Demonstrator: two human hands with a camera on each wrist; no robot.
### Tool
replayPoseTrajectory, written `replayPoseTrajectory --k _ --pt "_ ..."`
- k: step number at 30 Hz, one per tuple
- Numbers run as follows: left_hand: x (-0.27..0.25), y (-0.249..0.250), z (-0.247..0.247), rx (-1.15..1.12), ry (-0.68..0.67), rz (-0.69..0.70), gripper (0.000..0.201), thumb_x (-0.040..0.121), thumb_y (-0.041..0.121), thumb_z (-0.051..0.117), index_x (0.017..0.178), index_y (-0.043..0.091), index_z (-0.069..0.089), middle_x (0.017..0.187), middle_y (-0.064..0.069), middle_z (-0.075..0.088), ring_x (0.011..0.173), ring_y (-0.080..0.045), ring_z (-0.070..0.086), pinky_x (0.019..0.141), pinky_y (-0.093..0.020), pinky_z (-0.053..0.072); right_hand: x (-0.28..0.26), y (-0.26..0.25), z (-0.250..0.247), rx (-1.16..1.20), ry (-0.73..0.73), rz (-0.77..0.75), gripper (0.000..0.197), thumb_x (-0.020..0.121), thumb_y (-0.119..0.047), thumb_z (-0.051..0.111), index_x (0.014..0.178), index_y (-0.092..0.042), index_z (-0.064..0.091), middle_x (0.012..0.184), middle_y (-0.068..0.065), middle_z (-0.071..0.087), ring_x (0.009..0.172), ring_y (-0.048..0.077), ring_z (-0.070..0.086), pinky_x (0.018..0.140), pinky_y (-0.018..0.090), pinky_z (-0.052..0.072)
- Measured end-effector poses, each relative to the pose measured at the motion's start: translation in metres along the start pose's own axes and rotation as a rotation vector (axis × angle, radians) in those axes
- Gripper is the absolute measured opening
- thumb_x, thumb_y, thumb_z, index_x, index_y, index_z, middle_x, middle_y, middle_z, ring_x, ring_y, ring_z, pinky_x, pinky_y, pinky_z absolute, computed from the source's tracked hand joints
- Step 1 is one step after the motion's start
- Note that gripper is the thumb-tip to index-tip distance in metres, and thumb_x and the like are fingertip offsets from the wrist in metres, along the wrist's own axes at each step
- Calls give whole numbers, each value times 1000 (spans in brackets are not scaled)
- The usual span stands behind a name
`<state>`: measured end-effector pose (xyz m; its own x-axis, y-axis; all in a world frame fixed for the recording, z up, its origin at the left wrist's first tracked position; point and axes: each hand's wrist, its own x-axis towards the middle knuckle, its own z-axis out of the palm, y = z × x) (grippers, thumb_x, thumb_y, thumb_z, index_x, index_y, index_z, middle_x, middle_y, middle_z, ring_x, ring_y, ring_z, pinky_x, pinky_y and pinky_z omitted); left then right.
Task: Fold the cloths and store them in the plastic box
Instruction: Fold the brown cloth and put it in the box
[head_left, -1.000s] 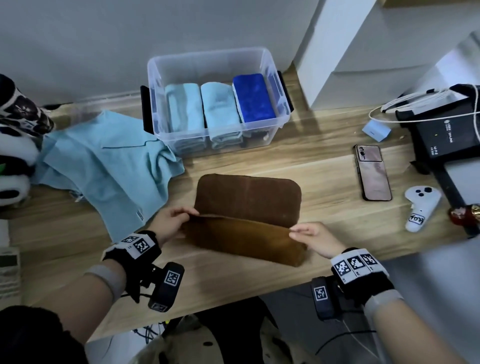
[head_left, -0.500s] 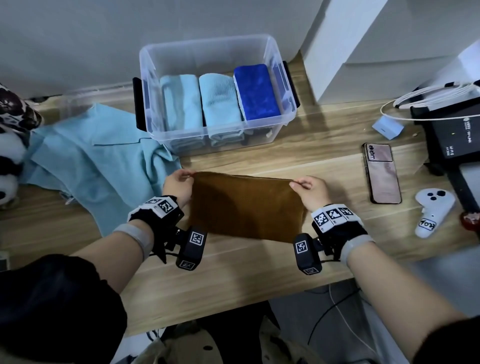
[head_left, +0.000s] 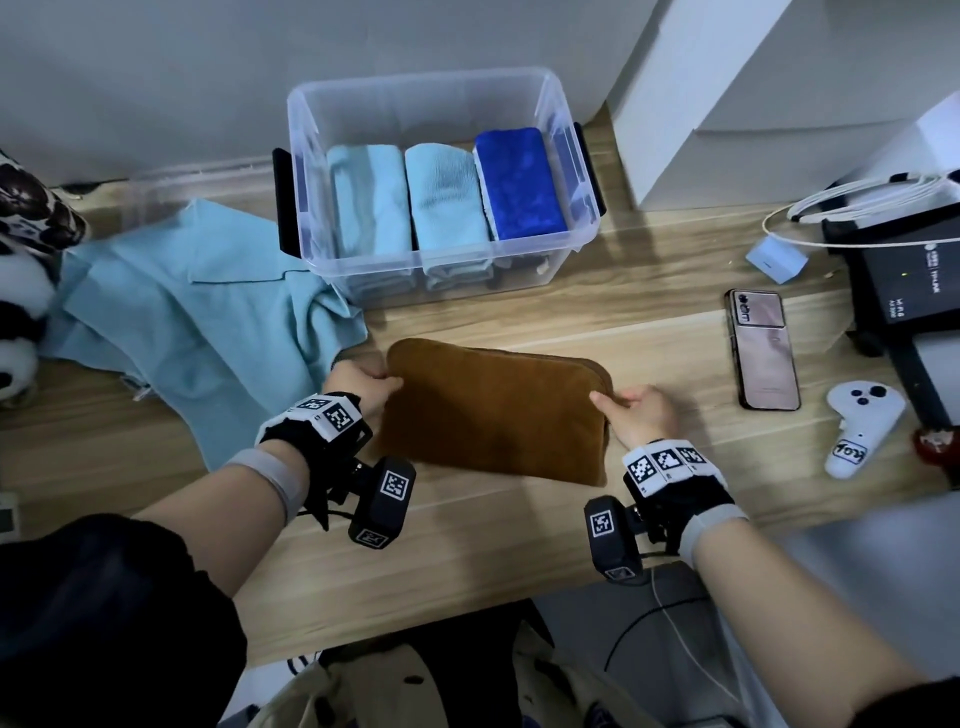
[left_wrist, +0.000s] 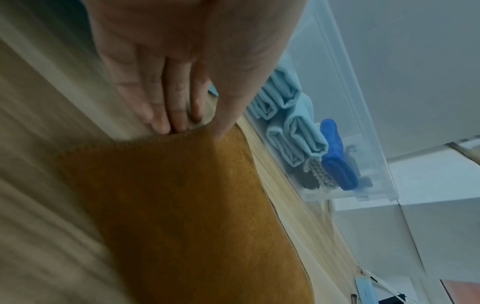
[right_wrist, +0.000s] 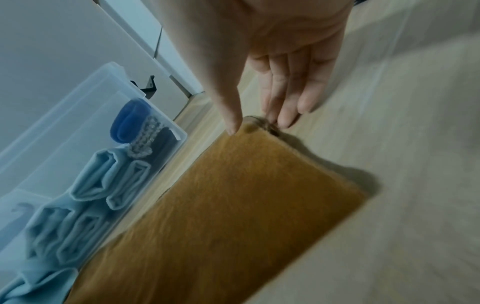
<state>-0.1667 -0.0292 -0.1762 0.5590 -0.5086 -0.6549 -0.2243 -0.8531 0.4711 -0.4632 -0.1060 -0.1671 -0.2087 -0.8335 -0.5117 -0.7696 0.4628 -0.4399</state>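
Note:
A brown cloth lies folded in half on the wooden table, in front of the clear plastic box. My left hand pinches its far left corner between thumb and fingers. At the far right corner my right hand pinches the doubled edge the same way, fingers under it. The brown cloth fills both wrist views. Inside the box stand two folded light blue cloths and a dark blue one. A loose light blue cloth sprawls left of the box.
A phone and a white controller lie right of the brown cloth. A small blue block, white cable and black device sit at the far right. A black-and-white plush toy is at the left edge.
Both hands carried the near edge of the brown cloth up and over to the far edge, folding it in half; the top layer now rests flat on the lower one.

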Motion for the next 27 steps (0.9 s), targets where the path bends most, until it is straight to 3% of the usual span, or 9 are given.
replayPoseTrajectory --k 3,7,13,15,17,19,21,23,27 --pt "-6 0 3 1 -78 -33 37 73 31 77 82 -2 64 70 -12 61 66 -25 59 63 -32 51 -11 10 6 -63 -55 35 44 79 -39 70 111 -9 62 115 7 66 104 24 61 81 28 44" --pt "-17 -2 7 11 -178 -55 26 79 20 72 97 1 66 60 -5 55 54 -18 53 56 -30 49 -12 4 12 -64 -77 24 34 86 -28 63 111 -5 61 114 13 65 103 28 61 89 35 47" --pt "-48 -8 7 98 -666 -218 13 92 22 57 84 12 52 95 -9 65 74 -19 63 63 -23 47 25 -34 4 -57 -5 -97 31 91 -23 56 117 -5 55 119 13 61 108 31 58 85 30 42" --pt "-49 -12 5 125 -708 -230 14 92 26 57 90 12 58 98 -8 67 73 -15 62 59 -20 46 41 -48 3 -40 20 -164 26 89 -19 58 111 -5 58 115 13 63 106 30 59 83 27 41" --pt "-45 -14 4 95 -612 -189 16 90 26 59 91 10 63 82 -4 71 64 -13 62 54 -19 45 53 -57 2 14 86 -201 20 85 -14 59 105 -8 60 104 11 68 101 28 62 84 27 44" --pt "-38 -14 3 52 -398 -76 16 87 22 64 74 13 62 61 0 68 54 -12 59 52 -21 47 55 -59 0 63 161 -211 21 80 -12 60 102 -11 60 92 6 65 92 25 63 86 30 48" --pt "-29 -9 2 54 -183 46 17 82 21 68 68 17 61 67 -1 65 68 -18 62 68 -28 52 49 -53 2 86 186 -219 24 77 -16 66 100 -12 60 95 5 64 90 22 62 86 31 49" --pt "-23 -4 3 74 -51 123 4 78 21 70 78 17 68 79 -1 65 87 -21 64 80 -27 49 38 -38 9 55 173 -217 24 74 -21 70 95 -17 60 103 7 64 97 24 61 88 33 49" --pt "-19 5 11 101 -14 192 25 75 24 73 99 17 70 95 -2 71 96 -19 65 85 -24 48 6 -3 20 29 170 -130 39 76 -24 71 110 -16 55 123 12 52 113 31 52 96 37 44"
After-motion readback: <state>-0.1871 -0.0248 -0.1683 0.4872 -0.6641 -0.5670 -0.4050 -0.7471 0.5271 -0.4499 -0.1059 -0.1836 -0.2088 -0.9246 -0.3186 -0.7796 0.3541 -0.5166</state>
